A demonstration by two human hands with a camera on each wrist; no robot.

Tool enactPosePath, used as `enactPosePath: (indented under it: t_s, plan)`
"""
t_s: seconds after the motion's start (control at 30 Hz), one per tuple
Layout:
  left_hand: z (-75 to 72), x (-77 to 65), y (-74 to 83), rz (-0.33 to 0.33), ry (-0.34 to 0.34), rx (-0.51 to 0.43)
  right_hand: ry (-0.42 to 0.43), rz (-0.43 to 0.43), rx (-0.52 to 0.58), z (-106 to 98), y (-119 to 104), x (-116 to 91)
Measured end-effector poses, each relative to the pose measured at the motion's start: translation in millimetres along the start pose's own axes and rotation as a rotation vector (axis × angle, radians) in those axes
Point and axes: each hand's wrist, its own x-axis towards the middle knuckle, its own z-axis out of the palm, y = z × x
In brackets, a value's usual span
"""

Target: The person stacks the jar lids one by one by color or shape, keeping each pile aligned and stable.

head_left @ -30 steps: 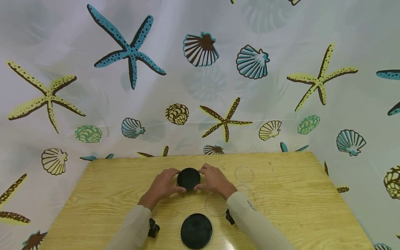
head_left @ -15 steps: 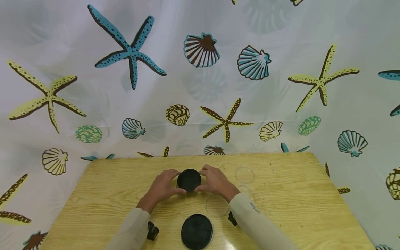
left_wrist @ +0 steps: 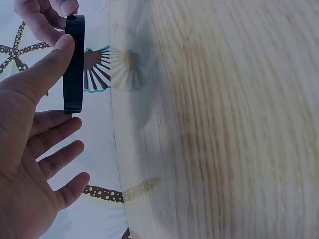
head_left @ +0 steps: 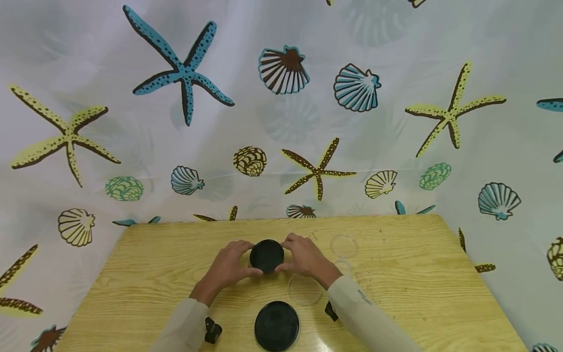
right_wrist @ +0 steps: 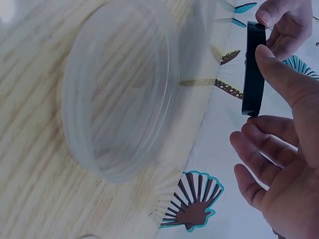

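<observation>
Over the table [head_left: 418, 278], hands [head_left: 227, 264] [head_left: 305, 256] hold a disc [head_left: 267, 256] only wrist views show edge-on.

The disc [head_left: 267, 256] is black, round and thin, and it looks of one colour. It is raised above the table [head_left: 396, 288], between the left hand [head_left: 229, 265] and the right hand [head_left: 305, 256], which both pinch its rim. The head view shows its broad face; both wrist views show it edge-on.
</observation>
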Motion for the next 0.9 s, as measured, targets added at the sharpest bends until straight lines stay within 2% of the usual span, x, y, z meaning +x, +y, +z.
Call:
enactPosePath:
  t_s: [0.27,0.67,0.9]
  plan:
    - [2.2,-6.0,1.5,-0.013,0.007,0.007,-0.001,-0.018,-0.012,0.4,-0.8,-5.7]
    - [3.7,-13.7,4.8,0.015,0.018,-0.019,0.008,-0.041,-0.055,-0.6,-3.1,-14.5]
    - [2.9,-17.9,7.0,0.02,0.021,-0.047,0.018,-0.049,-0.034,-0.2,-2.0,-18.7]
